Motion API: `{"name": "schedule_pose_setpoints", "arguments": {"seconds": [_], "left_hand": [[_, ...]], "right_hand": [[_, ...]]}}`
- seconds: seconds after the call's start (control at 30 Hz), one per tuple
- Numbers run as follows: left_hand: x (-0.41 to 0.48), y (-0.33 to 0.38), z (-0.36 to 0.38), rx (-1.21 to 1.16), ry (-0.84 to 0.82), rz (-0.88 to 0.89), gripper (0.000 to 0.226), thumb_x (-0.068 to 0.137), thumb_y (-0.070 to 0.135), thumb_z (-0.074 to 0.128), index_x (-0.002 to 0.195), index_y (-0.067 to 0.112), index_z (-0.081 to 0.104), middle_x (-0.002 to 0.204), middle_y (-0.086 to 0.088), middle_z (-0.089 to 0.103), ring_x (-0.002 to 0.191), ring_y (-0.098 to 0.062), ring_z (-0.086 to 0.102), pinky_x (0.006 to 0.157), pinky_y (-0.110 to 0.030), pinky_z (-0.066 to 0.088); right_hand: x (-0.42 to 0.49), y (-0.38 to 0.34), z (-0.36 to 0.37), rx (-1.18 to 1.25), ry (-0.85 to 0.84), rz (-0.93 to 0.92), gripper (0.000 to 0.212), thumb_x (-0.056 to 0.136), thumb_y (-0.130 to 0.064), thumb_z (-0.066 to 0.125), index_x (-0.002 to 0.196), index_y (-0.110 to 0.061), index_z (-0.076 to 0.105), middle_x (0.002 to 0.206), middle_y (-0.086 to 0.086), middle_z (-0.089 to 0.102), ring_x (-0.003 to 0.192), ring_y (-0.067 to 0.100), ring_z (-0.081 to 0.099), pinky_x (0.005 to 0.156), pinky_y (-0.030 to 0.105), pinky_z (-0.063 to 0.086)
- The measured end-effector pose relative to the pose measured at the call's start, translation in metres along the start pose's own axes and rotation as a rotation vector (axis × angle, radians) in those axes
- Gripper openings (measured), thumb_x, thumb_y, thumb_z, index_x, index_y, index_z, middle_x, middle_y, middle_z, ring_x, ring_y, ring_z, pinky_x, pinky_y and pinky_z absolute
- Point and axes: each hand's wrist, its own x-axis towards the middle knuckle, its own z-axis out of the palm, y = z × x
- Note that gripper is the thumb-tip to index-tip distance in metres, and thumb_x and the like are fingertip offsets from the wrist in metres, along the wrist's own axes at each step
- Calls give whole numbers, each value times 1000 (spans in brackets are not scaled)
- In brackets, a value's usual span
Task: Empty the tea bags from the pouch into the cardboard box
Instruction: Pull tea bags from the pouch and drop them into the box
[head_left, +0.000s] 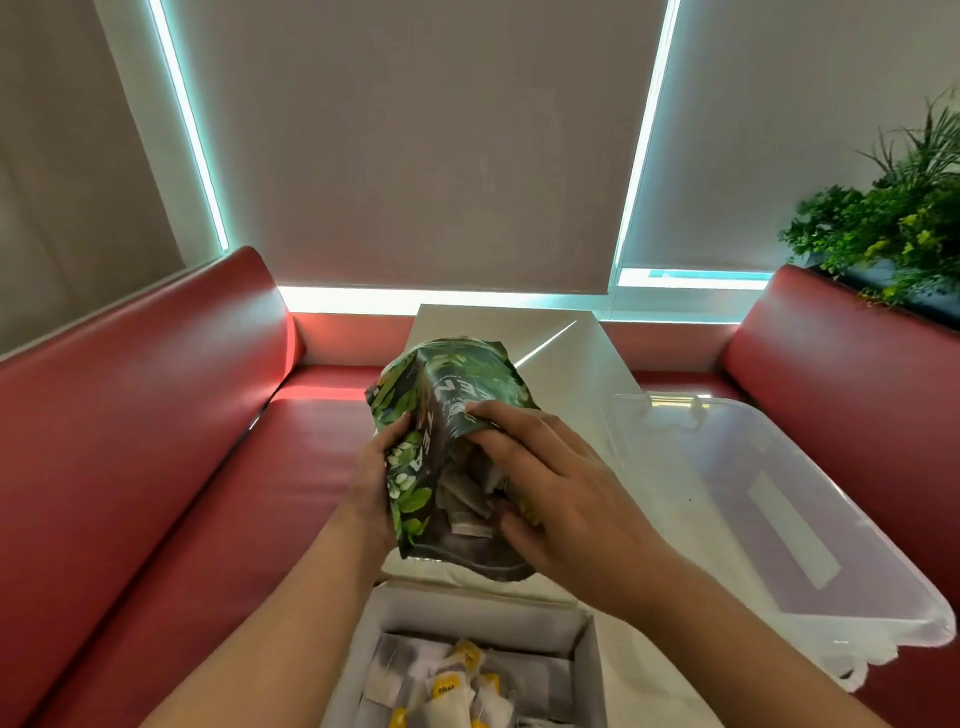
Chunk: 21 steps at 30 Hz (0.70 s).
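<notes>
A green leaf-printed tea pouch (415, 467) is held above the table with its open mouth turned toward me. My left hand (371, 483) grips its left side. My right hand (550, 493) holds the right edge of the mouth, with fingers reaching inside. Several tea bags (467, 501) show inside the pouch. Below, at the bottom of the view, stands the open grey cardboard box (587, 660). Several more tea bags with yellow tags (447, 686) lie in it.
A white table (561, 358) runs away from me between two red benches (156, 467). A clear plastic bin lid (753, 509) lies on the table's right side. A green plant (893, 218) stands behind the right bench.
</notes>
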Motion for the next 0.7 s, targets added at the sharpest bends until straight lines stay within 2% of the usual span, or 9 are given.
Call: {"name": "schedule_pose_setpoints", "arguments": {"seconds": [0.13,0.23,0.33,0.4,0.47,0.53,0.6,0.7], "left_hand": [[-4,20,16,58,22,135,50,93,25,41,66,1,76,70,-14,73,58,-23,71,48,-29,57],[-7,30,27,140,68,247,61,97,17,40,45,4,70,51,-8,68,41,-16,65,35,-20,48],[-9,36,32,136,82,271,60,98,17,40,49,3,71,52,-8,69,40,-17,64,34,-20,47],[-12,37,33,129,91,262,50,99,18,40,63,0,71,54,-9,69,41,-18,65,35,-21,48],[-15,37,36,133,116,263,41,99,18,38,74,0,64,52,-9,68,40,-17,64,34,-20,47],[-17,35,39,109,126,261,42,99,18,38,74,0,65,54,-9,69,42,-18,65,35,-21,49],[-19,33,41,91,146,238,35,99,20,39,81,1,62,57,-10,70,45,-19,66,38,-23,51],[-21,30,44,103,164,209,33,98,22,38,82,2,59,56,-10,70,43,-20,66,37,-23,50]], "right_hand": [[-1,7,-15,-43,44,-17,55,83,-22,62,134,-27,43,148,-5,34,135,19,30,105,37,38],[-9,8,-19,-21,172,42,40,82,-23,63,123,-24,58,140,0,38,129,22,35,101,35,40],[-23,5,-15,-41,396,140,24,79,-16,66,103,-14,71,114,3,46,106,22,45,86,27,41],[-33,0,-10,-43,442,125,16,82,-10,64,96,-7,72,100,4,51,93,20,49,79,24,41],[-35,-6,-6,-48,350,59,16,85,-7,61,99,-6,70,99,8,60,90,23,54,78,28,45],[-27,-10,1,-126,194,33,22,89,-10,59,110,-9,66,107,8,63,100,25,55,86,31,48],[-14,-11,10,-220,44,75,28,89,-19,56,116,-15,62,114,5,62,107,26,54,91,36,49],[9,-13,12,-319,-165,159,36,83,-25,57,118,-21,60,113,7,62,103,34,56,90,44,49]]}}
